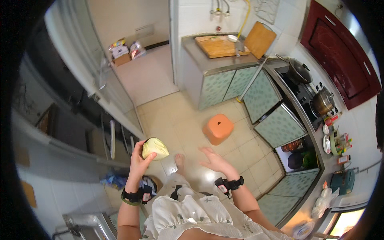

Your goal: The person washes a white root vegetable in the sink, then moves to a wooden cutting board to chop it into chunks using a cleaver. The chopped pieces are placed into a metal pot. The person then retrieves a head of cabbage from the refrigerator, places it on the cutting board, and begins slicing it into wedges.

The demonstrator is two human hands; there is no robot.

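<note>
Raised over the floor, my left hand (140,160) is closed around a cut piece of cabbage (155,149). Its pale yellow-green cut side faces up, and my thumb presses on its near edge. To the right, my right hand (216,161) hangs in the air with fingers spread and nothing in it. Beyond that hand, an orange plastic stool (219,128) stands on the tiled floor.
Ahead is a counter with a wooden cutting board (218,46) and a cleaver (239,49). At right, a stove carries a wok (299,71) and a steel pot (322,101). Below, an open cabinet (296,156) holds dark items. A glass sliding door (100,96) stands at left.
</note>
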